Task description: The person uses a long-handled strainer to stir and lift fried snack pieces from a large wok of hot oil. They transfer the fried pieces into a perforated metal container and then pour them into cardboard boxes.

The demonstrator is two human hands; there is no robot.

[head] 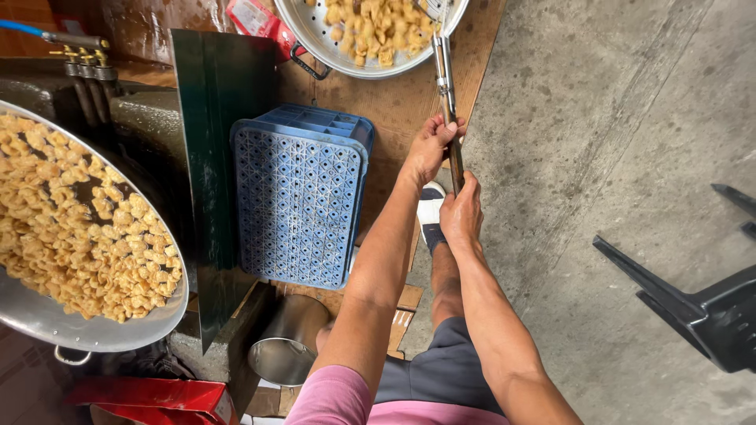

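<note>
Both hands are wrapped around one long handle, a thin metal and wood rod that runs up from the person's grip to a perforated pan at the top of the view. The left hand sits higher on the rod, fingers curled shut around it. The right hand is just below, also closed tight on the rod's dark lower end. The rod's far end reaches over the pan's rim, in among a heap of pale fried snacks; what is on that end I cannot make out.

That pan rests on a brown board laid on the floor. Just beside it, nearer the person, a blue crate stands upside down. A green metal sheet stands upright on the crate's left. Beyond that sheet is a big wok full of the same golden snacks, with gas taps above it. A steel pot lies tipped on its side below the crate. The person's shoe shows between the forearms. To the right, on bare concrete, are the legs of a black chair.
</note>
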